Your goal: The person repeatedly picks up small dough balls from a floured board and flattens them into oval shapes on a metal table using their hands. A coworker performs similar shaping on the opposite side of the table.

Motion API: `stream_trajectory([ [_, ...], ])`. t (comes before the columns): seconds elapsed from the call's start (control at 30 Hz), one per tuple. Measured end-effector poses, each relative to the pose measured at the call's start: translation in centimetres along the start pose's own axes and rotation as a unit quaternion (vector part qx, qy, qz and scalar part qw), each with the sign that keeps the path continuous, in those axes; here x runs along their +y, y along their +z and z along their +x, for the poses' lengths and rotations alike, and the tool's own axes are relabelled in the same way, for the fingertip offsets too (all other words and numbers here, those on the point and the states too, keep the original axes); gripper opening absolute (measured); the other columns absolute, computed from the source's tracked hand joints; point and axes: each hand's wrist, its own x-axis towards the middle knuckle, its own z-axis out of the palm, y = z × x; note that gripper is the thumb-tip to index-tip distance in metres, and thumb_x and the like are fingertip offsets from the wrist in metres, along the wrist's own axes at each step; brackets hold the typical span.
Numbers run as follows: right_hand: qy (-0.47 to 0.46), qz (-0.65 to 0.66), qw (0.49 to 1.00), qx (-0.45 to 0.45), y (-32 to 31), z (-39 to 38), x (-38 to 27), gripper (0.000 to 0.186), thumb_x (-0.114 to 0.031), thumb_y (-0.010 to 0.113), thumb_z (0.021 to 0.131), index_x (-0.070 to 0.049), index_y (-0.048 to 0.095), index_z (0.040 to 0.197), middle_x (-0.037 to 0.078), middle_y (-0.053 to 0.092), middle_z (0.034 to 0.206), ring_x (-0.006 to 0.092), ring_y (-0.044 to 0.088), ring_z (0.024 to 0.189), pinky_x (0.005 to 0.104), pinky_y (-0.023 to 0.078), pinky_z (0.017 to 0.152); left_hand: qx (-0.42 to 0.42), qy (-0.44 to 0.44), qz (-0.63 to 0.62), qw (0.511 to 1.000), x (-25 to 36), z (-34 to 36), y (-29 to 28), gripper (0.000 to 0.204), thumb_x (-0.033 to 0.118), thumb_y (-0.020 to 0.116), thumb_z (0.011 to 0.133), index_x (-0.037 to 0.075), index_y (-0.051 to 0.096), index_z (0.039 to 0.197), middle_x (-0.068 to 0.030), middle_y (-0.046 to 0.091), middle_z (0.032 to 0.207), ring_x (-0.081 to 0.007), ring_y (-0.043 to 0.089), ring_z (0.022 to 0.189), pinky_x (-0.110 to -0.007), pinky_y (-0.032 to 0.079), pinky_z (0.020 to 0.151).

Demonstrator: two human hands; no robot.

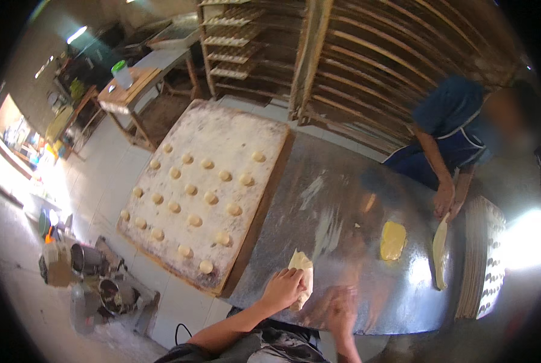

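Observation:
My left hand grips a pale, crumpled piece of dough on the steel worktop. My right hand is blurred by motion on the steel just right of that dough; I cannot make out its fingers. A yellow slab, like butter or margarine, lies farther right. A co-worker's hands hold the upper end of a long, flattened dough strip at the worktop's right side.
A floured board with several small dough rounds adjoins the worktop's left. A stack of trays stands at the right, the co-worker upper right. Racks, a wooden table and mixing machines surround the area.

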Motion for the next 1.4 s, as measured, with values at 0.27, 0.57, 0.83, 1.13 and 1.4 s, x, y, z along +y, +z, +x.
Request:
stream_trajectory([
  [0.27,-0.102,0.027,0.994,-0.029,1.6,3.0,-3.3,0.06,-0.028,0.061,0.096,-0.003,0.049,0.148,0.027,0.043,0.154,0.0479,0.033,0.146,0.0547,0.02,0.123,-0.016,0.029,-0.004,0.999,-0.5,-0.5,-1.4,0.012,0.026,0.067,0.092,0.016,0.074,0.095,-0.0033,0.071,0.095,-0.0257,0.066,0.098,-0.042,0.053,0.085],
  [0.57,-0.026,0.032,0.996,0.08,2.4,6.6,-3.9,0.059,-0.029,0.062,0.096,-0.007,0.049,0.149,0.022,0.046,0.154,0.0419,0.034,0.148,0.0533,0.022,0.124,0.006,0.023,-0.005,1.0,-0.6,-1.1,-0.7,0.016,0.025,0.066,0.094,0.012,0.074,0.099,-0.0065,0.072,0.102,-0.0292,0.066,0.1,-0.042,0.052,0.089],
  [0.83,0.026,-0.025,0.986,0.161,1.2,10.4,-3.1,0.059,-0.035,0.057,0.1,-0.002,0.047,0.148,0.026,0.043,0.154,0.0473,0.034,0.145,0.0541,0.023,0.122,0.025,0.049,-0.099,0.994,-1.5,-1.4,-0.5,0.018,0.024,0.066,0.094,0.01,0.074,0.102,-0.0106,0.073,0.099,-0.0329,0.067,0.097,-0.045,0.053,0.086],
  [1.13,0.016,-0.032,0.981,0.189,0.7,11.2,-2.1,0.046,-0.02,0.057,0.098,-0.008,0.055,0.143,0.026,0.044,0.153,0.0498,0.039,0.142,0.0558,0.025,0.121,0.124,-0.055,-0.263,0.955,-2.0,-2.7,-0.9,0.017,0.018,0.064,0.099,0.003,0.07,0.1,-0.0134,0.069,0.087,-0.0249,0.07,0.074,-0.034,0.055,0.064],
  [1.4,0.006,-0.036,0.991,0.125,-0.4,7.1,-0.9,0.044,-0.023,0.055,0.101,-0.008,0.056,0.142,0.028,0.05,0.146,0.0509,0.039,0.14,0.0587,0.028,0.118,0.109,-0.121,-0.271,0.949,-2.1,-2.2,-4.5,0.019,0.017,0.062,0.1,0.001,0.071,0.105,-0.0109,0.073,0.083,-0.0163,0.07,0.074,-0.031,0.054,0.066],
])
